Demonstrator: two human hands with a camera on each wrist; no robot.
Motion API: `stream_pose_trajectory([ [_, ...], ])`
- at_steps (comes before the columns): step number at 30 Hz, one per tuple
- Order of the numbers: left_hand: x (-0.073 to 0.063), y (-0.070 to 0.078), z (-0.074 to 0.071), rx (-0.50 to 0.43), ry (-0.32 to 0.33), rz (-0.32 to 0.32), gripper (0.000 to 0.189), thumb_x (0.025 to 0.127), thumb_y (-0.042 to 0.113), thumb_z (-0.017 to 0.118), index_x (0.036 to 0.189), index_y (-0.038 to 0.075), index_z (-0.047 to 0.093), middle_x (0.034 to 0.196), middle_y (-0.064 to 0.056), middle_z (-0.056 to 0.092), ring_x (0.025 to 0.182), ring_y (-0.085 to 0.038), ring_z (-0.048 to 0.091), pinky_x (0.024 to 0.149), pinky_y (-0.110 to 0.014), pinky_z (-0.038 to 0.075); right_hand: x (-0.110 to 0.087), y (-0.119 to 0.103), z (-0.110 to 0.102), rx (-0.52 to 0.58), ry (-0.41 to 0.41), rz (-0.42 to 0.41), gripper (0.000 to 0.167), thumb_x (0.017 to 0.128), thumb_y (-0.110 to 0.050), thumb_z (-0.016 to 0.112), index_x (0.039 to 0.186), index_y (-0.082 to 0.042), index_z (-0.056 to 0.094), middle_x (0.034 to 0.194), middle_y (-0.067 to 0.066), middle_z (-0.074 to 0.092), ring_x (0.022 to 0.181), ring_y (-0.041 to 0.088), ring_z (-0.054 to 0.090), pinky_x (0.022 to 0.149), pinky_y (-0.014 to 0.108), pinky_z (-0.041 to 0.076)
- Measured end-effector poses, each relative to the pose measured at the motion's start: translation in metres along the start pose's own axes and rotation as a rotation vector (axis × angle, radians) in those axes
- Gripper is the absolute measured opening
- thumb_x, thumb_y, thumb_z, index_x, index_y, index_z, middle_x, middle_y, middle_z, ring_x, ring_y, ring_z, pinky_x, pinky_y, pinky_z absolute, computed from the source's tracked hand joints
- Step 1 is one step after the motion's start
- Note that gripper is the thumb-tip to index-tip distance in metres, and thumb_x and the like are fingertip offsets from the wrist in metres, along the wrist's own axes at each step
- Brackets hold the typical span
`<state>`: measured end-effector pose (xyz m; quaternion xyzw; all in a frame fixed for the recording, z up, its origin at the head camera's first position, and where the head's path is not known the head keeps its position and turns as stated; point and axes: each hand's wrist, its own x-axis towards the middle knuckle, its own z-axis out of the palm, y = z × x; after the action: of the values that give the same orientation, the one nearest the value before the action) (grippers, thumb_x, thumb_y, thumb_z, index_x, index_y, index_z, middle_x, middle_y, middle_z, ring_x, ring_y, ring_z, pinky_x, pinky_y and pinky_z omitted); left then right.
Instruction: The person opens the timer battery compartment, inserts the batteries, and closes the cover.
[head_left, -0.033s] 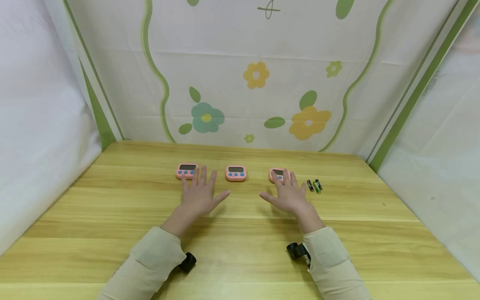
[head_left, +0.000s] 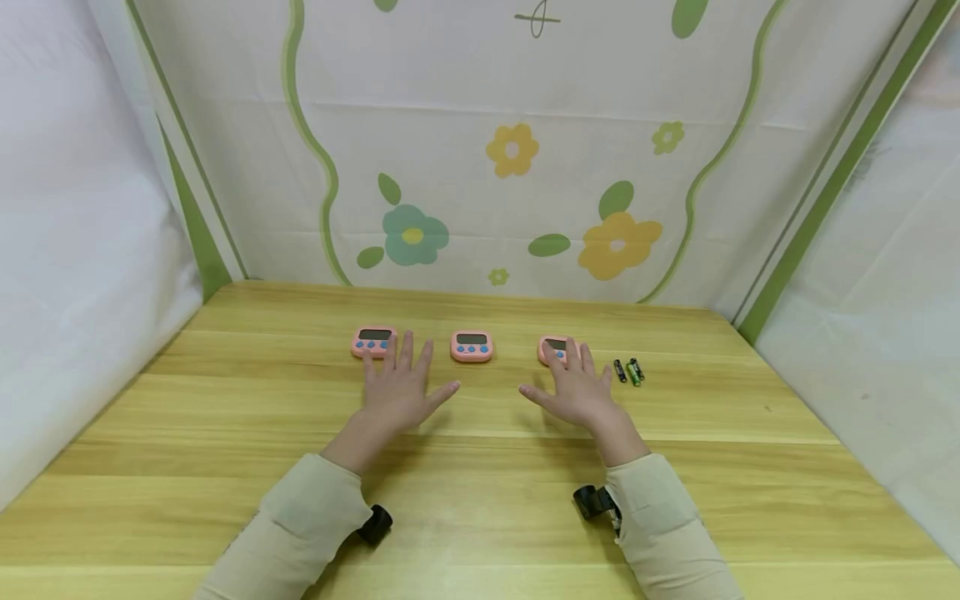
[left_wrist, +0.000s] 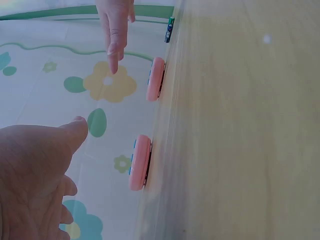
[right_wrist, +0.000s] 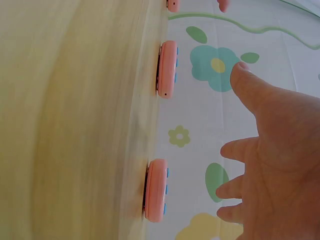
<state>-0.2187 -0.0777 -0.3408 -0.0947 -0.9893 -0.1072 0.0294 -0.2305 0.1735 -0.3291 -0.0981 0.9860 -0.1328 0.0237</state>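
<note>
Three pink digital timers with dark screens and blue buttons lie in a row on the wooden table. My left hand (head_left: 397, 396) hovers above the table with fingers spread, its fingertips overlapping the left timer (head_left: 373, 340) in the head view. Between the hands lies the middle timer (head_left: 472, 347). My right hand (head_left: 577, 392), also spread and holding nothing, partly hides the right timer (head_left: 553, 346). In the right wrist view a gap separates that hand (right_wrist: 280, 150) from the timers. Several small batteries (head_left: 635, 372), black and green, lie just right of the right hand.
The wooden table (head_left: 480, 500) reaches back to a white cloth wall (head_left: 450, 83) printed with flowers and leaves. White cloth panels (head_left: 870, 333) stand along both sides. A black wrist camera (head_left: 375, 525) is strapped at the left sleeve, another (head_left: 588, 502) at the right.
</note>
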Motion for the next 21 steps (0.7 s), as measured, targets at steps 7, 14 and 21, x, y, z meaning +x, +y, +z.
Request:
stream_pose_trajectory([
  [7,0.0002,0.0002,0.0004,-0.001,0.004,-0.001,0.079,0.08,0.065,0.029,0.14,0.015,0.011,0.141,-0.014,-0.004,0.125,-0.029,-0.014,0.094,-0.058,-0.008,-0.0015,0.0019,-0.001,-0.015,-0.003,0.005,0.083,0.076,-0.066,0.038,0.139,-0.018,0.014,0.141,0.019,-0.004,0.125,0.033,-0.011,0.091,0.064,-0.006],
  [14,0.0002,0.0007,-0.0006,-0.007,0.008,0.001,0.08,0.08,0.065,0.029,0.139,0.015,0.012,0.141,-0.015,-0.003,0.125,-0.031,-0.012,0.094,-0.059,-0.006,-0.0013,0.0016,-0.0026,-0.021,-0.001,0.005,0.083,0.076,-0.066,0.04,0.139,-0.018,0.015,0.141,0.018,-0.003,0.125,0.034,-0.01,0.09,0.064,-0.008],
  [21,0.0003,-0.0017,-0.004,-0.018,0.028,-0.007,0.079,0.081,0.064,0.03,0.139,0.014,0.013,0.141,-0.016,-0.002,0.125,-0.033,-0.011,0.094,-0.059,-0.007,-0.0005,0.0011,-0.0048,-0.019,0.016,0.005,0.082,0.076,-0.064,0.041,0.139,-0.019,0.016,0.141,0.019,-0.002,0.125,0.035,-0.009,0.09,0.064,-0.008],
])
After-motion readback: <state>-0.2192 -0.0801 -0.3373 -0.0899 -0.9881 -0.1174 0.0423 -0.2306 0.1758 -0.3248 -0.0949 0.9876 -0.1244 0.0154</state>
